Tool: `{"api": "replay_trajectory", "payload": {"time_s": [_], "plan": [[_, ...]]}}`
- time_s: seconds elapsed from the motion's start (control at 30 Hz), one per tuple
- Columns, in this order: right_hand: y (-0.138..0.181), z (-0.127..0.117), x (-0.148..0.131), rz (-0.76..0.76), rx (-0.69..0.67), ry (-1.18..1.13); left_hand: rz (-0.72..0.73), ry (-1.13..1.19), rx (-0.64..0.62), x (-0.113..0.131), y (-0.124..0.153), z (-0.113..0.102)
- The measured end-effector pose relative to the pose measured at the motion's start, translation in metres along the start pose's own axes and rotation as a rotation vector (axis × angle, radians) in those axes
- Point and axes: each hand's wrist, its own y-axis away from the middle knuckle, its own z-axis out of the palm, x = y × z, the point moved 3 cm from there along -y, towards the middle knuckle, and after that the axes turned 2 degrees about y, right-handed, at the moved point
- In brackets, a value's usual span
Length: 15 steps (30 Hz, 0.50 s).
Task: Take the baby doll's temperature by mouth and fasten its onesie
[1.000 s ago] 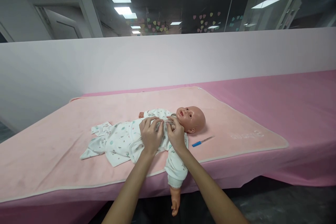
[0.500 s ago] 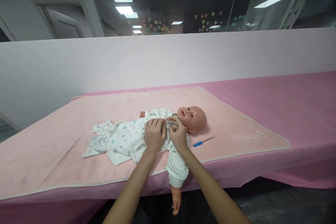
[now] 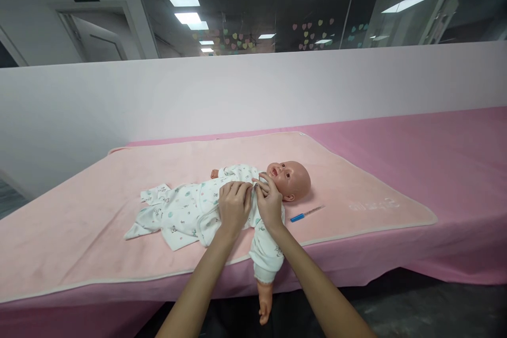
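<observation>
A baby doll (image 3: 295, 177) lies on its back, head to the right, one arm hanging over the table's near edge. It wears a white printed baby outfit (image 3: 184, 206), whose leg ends lie flat at the left. At the doll's upper chest, just below the neck, my left hand (image 3: 233, 200) pinches the edge of the outfit with fingers closed. My right hand (image 3: 269, 200) is closed on the same cloth right beside it, close to the doll's chin. The exact bit of fabric between the fingertips is mostly hidden.
A thermometer with a blue end (image 3: 304, 215) lies right of the doll. Beneath is a peach blanket (image 3: 348, 179) with a pale border, spread over a pink-covered table (image 3: 455, 169). A low white wall (image 3: 253, 92) runs along the back, with dark glass above.
My fingers have shifted slightly at the doll's neckline, the fingertips drawing closer together on the cloth. The doll and the thermometer lie as before.
</observation>
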Motion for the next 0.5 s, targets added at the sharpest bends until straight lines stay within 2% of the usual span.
{"api": "replay_trajectory", "payload": {"time_s": [0.17,0.5], "plan": [[-0.0009,-0.0006,0.0029,0.012,-0.004,0.000,-0.003,-0.022,0.036,0.0003,0.0009,-0.0005],[-0.0036,-0.0024,0.0072,0.037,0.023,0.024,0.004,-0.050,0.004,0.0016,0.0015,0.0012]]}}
